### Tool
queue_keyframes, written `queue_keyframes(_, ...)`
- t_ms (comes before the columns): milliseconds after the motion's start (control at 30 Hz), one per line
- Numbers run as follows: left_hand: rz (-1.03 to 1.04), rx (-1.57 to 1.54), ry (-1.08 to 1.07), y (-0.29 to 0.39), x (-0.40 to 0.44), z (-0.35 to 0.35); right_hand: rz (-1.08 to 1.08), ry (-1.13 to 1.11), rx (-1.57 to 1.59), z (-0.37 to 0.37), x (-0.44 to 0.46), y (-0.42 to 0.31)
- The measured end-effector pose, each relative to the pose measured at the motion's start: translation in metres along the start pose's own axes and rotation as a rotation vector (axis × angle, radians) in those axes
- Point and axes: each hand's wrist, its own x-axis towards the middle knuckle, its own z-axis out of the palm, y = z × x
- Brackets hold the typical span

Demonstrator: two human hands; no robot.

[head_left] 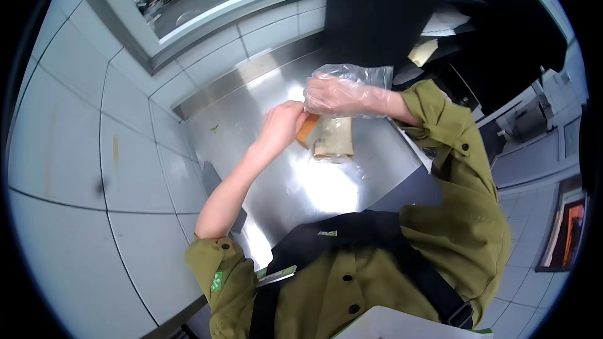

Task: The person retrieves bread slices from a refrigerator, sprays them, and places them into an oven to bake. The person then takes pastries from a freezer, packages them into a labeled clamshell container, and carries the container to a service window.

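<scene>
Some steel counter (239, 144) separates the left hand (281, 124) from the raised back edge (251, 74).

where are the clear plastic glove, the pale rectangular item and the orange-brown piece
clear plastic glove (353, 88): head view, middle
pale rectangular item (335, 136): head view, middle of its top
orange-brown piece (306, 130): head view, exposed side

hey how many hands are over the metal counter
2. The bare left hand is by the orange-brown item; the right hand, covered in clear plastic, is beside it, just past the wrapped package.
</scene>
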Motion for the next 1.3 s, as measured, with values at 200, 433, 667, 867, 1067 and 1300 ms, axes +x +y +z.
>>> queue_keyframes(200,0.014,-0.214,0.133,-0.001,0.008,0.002,0.712,0.489,-0.01,0.005,0.003,-0.05)
queue_keyframes(433,0.108,-0.229,-0.178,0.025,-0.006,-0.018,0.367,0.357,0.038,0.027,-0.014,-0.042)
queue_keyframes(667,-0.128,-0.961,-0.119,-0.009,-0.08,-0.038,0.82,0.613,0.791,0.026,-0.064,-0.013)
queue_keyframes(867,-0.229,-1.548,0.412,-0.019,-0.096,-0.055,1.352,0.35,0.528,0.155,-0.125,-0.006)
queue_keyframes(1067,-0.506,-1.114,0.407,-0.033,-0.086,-0.046,1.575,0.863,0.776,0.051,-0.053,-0.026)
queue_keyframes(1300,-0.157,0.058,0.107,0.021,-0.047,0.01,1.212,1.257,2.189,0.102,0.034,-0.126)
